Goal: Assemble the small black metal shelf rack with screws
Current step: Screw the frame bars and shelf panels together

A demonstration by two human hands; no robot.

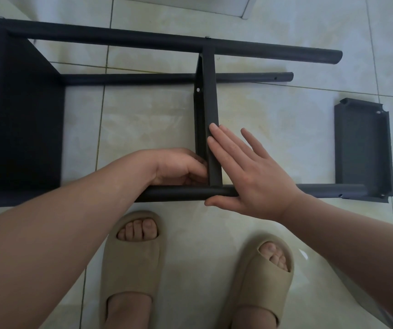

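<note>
The black metal rack lies on its side on the tiled floor. Its end shelf panel (24,119) stands at the left, and the far top tube (162,42) runs to the right. The middle shelf panel (208,103) stands on edge between the tubes. My left hand (181,167) is curled against the left side of that panel, just above the near tube (179,193); what its fingertips hold is hidden. My right hand (245,169) lies flat with straight fingers against the panel's right face, thumb under the near tube. A loose third shelf panel (361,148) lies at the right.
A lower far tube (250,77) with an open screw hole lies behind the middle panel. My two feet in beige slippers (133,264) stand just in front of the rack. A white object's corner (236,5) sits at the top.
</note>
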